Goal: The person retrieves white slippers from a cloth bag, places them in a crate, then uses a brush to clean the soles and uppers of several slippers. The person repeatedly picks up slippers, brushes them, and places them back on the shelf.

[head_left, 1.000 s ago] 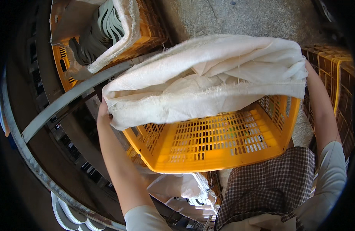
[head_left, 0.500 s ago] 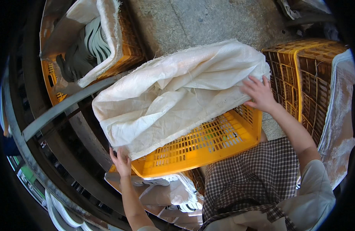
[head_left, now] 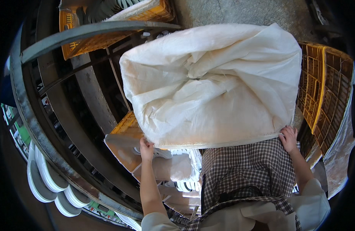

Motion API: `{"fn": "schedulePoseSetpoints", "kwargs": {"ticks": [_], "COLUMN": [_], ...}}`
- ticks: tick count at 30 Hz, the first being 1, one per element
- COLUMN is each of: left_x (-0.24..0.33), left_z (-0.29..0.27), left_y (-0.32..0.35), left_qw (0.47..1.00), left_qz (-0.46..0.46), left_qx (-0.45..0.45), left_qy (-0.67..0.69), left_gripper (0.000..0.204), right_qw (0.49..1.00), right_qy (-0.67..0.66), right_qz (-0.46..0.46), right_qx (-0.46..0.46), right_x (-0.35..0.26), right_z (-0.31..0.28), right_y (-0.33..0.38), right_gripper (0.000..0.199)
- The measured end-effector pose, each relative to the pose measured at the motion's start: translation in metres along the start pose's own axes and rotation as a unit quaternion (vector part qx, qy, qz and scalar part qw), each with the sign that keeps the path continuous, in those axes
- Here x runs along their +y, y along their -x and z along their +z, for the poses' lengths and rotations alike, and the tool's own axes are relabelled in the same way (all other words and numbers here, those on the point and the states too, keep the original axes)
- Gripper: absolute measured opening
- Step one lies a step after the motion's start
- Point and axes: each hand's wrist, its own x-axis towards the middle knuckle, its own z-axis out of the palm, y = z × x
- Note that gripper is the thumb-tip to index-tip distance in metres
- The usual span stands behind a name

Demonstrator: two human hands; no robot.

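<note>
A large off-white woven cloth [head_left: 223,104], creased and gathered toward its middle, spreads in front of me. Its near edge runs almost straight above my checked apron [head_left: 243,169]. At the near left corner, my left hand [head_left: 147,150] pinches that edge. My right hand [head_left: 289,139] has its fingers closed on the near right corner. The yellow crate that was under the cloth is now covered by it.
A lined yellow crate [head_left: 119,43] of grey curved pieces [head_left: 112,9] stands far left behind a curved metal rail [head_left: 89,30]. Stacked yellow crates [head_left: 311,84] are at right. White sole-shaped pieces [head_left: 42,173] lie lower left. Below my left hand sits another lined crate [head_left: 121,148].
Both hands have drawn the cloth's near edge toward me, covering the crate's yellow slotted side. My right hand has gone from spread fingers to gripping the corner. The view has shifted.
</note>
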Motion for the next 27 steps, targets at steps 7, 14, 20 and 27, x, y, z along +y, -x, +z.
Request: {"fn": "schedulePoseSetpoints", "kwargs": {"ticks": [7, 14, 20, 27], "left_x": [0.019, 0.027, 0.015, 0.029], "left_z": [-0.004, 0.014, 0.008, 0.031], "left_y": [0.003, 0.017, 0.004, 0.006], "left_qw": [0.852, 0.832, 0.925, 0.907], "left_qz": [-0.377, -0.284, -0.187, -0.174], "left_qx": [-0.254, -0.132, -0.152, -0.182], "left_qy": [0.261, 0.457, 0.293, 0.338], "left_gripper": [0.032, 0.032, 0.027, 0.026], "right_qw": [0.966, 0.604, 0.749, 0.801], "right_qy": [0.018, -0.590, -0.466, -0.129], "right_qz": [0.171, 0.527, 0.379, 0.494], "right_qx": [0.191, 0.099, 0.278, 0.314], "right_x": [0.028, 0.024, -0.007, 0.006], "right_z": [0.059, 0.065, 0.034, 0.017], "right_y": [0.035, 0.012, -0.055, -0.090], "right_gripper": [0.022, 0.045, 0.080, 0.076]}}
